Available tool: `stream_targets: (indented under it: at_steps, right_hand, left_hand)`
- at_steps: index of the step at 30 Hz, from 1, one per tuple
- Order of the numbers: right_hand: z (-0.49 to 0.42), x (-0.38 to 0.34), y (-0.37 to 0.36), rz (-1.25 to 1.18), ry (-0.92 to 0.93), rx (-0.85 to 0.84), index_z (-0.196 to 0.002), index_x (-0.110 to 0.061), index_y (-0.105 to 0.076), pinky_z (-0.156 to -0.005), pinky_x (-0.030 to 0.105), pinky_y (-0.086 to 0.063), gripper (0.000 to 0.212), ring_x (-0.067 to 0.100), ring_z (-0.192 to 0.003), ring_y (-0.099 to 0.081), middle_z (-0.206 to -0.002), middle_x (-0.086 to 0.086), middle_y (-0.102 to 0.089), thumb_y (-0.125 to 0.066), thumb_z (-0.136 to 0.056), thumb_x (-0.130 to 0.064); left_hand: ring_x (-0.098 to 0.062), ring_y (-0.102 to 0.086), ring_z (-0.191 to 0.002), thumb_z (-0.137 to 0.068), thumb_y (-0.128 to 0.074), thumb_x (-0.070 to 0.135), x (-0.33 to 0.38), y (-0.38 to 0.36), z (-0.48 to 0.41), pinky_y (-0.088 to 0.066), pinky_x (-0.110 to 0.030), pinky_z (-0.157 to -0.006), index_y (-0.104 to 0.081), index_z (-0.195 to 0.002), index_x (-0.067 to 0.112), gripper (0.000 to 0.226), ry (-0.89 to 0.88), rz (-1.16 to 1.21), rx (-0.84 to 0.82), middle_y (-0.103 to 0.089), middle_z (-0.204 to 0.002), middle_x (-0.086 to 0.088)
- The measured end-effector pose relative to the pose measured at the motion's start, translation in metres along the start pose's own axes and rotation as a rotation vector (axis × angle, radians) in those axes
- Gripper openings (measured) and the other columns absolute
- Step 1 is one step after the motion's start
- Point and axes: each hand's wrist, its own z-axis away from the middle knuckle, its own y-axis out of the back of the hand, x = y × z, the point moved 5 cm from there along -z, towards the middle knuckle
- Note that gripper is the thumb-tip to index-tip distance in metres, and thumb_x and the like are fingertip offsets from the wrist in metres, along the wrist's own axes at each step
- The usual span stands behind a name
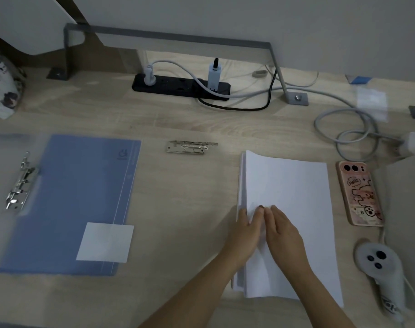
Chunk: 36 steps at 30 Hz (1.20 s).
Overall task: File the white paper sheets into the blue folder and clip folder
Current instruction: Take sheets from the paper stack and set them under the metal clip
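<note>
A stack of white paper sheets (pixel 294 190) lies on the wooden desk at the right. My left hand (pixel 245 233) rests at the stack's left edge, fingers on the paper. My right hand (pixel 283 230) lies flat on the top sheet beside it, fingers straight. The blue folder (pixel 71 195) lies open at the left, with a white square label (pixel 105 241) on its lower part. A metal lever clip (pixel 18 185) sits on the translucent cover at the folder's left. A loose metal clip (pixel 190 147) lies between the folder and the paper.
A pink-cased phone (pixel 359 192) lies right of the paper, a white controller (pixel 379 263) below it. A black power strip (pixel 181 86) with plugs and grey cables (pixel 344 129) runs along the back. A patterned cloth bag (pixel 2 84) sits far left.
</note>
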Motion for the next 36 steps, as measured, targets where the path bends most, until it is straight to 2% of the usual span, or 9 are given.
stream_targets:
  at_steps: [6,9,13,18,21,24,28,32,36]
  right_hand:
    - [0.001,0.002,-0.001,0.059,0.020,0.041,-0.124,-0.015,-0.056,-0.103,0.021,-0.028,0.038,0.019,-0.130,-0.044,-0.143,0.005,-0.045,-0.032,-0.098,-0.028]
    - [-0.001,0.009,0.004,0.015,0.001,0.076,-0.127,-0.011,-0.053,-0.104,0.025,-0.030,0.037,0.021,-0.128,-0.047,-0.140,0.007,-0.049,-0.036,-0.097,-0.024]
    - [-0.003,0.022,0.036,0.005,-0.048,0.238,-0.132,-0.009,-0.044,-0.099,0.044,-0.041,0.040,0.032,-0.116,-0.051,-0.134,0.017,-0.049,-0.045,-0.093,-0.019]
    - [-0.001,0.033,0.059,-0.226,-0.234,0.304,-0.140,-0.014,-0.032,-0.104,0.046,-0.034,0.051,0.032,-0.128,-0.040,-0.142,0.013,-0.041,-0.048,-0.092,-0.022]
    - [0.004,0.017,0.042,-0.324,-0.230,0.278,-0.129,-0.011,-0.047,-0.090,0.040,-0.040,0.037,0.030,-0.109,-0.052,-0.119,0.011,-0.058,-0.043,-0.094,-0.023]
    - [0.010,-0.011,0.012,-0.398,-0.215,0.215,-0.110,-0.012,-0.055,-0.073,0.032,-0.037,0.021,0.022,-0.084,-0.051,-0.089,0.006,-0.058,-0.044,-0.094,-0.018]
    - [0.011,-0.034,-0.034,-0.450,-0.217,0.105,-0.096,-0.010,-0.058,-0.065,0.031,-0.038,0.013,0.020,-0.071,-0.050,-0.078,0.005,-0.058,-0.046,-0.092,-0.014]
    - [0.007,-0.051,-0.068,-0.465,-0.238,0.036,-0.085,-0.008,-0.057,-0.062,0.031,-0.036,0.015,0.020,-0.066,-0.048,-0.075,0.009,-0.054,-0.046,-0.092,-0.014]
    - [0.001,-0.059,-0.082,-0.445,-0.250,0.029,-0.094,-0.010,-0.058,-0.060,0.028,-0.037,0.014,0.015,-0.069,-0.049,-0.076,0.003,-0.055,-0.045,-0.093,-0.014]
  left_hand:
    - [-0.025,-0.047,-0.125,-0.099,-0.035,0.020,-0.003,0.002,-0.009,-0.041,-0.030,-0.103,-0.027,-0.140,0.009,0.043,0.018,-0.115,0.139,-0.045,-0.136,-0.009]
    - [-0.021,-0.051,-0.117,-0.098,-0.034,0.011,-0.002,0.006,-0.007,-0.042,-0.022,-0.089,-0.035,-0.132,0.009,0.034,-0.025,-0.101,0.137,-0.049,-0.129,-0.002]
    - [-0.009,-0.048,-0.083,-0.097,-0.033,0.012,0.004,0.015,0.000,-0.037,-0.020,-0.067,-0.037,-0.133,0.012,0.036,-0.102,-0.025,0.082,-0.052,-0.115,-0.003]
    - [0.009,-0.052,-0.090,-0.094,-0.039,0.010,0.007,0.063,0.016,-0.040,-0.008,-0.078,-0.048,-0.123,0.022,0.032,-0.194,0.037,0.096,-0.057,-0.110,0.012]
    - [-0.005,-0.057,-0.105,-0.095,-0.041,0.009,-0.005,0.100,0.026,-0.045,-0.020,-0.091,-0.049,-0.123,0.023,0.032,-0.171,0.077,0.140,-0.060,-0.117,0.007]
    - [-0.015,-0.049,-0.122,-0.097,-0.040,0.014,-0.026,0.139,0.039,-0.036,-0.036,-0.109,-0.041,-0.136,0.016,0.039,-0.112,0.122,0.218,-0.052,-0.133,0.003]
    - [-0.016,-0.037,-0.134,-0.099,-0.038,0.022,-0.057,0.180,0.052,-0.025,-0.035,-0.115,-0.029,-0.143,0.016,0.046,-0.059,0.127,0.336,-0.037,-0.145,0.006]
    - [-0.016,-0.029,-0.138,-0.099,-0.036,0.020,-0.074,0.208,0.056,-0.020,-0.026,-0.110,-0.020,-0.146,0.015,0.050,-0.034,0.164,0.430,-0.032,-0.147,0.004]
    - [-0.004,-0.047,-0.105,-0.099,-0.036,0.018,-0.075,0.222,0.047,-0.028,-0.022,-0.092,-0.034,-0.138,0.012,0.039,-0.026,0.123,0.428,-0.043,-0.129,0.006]
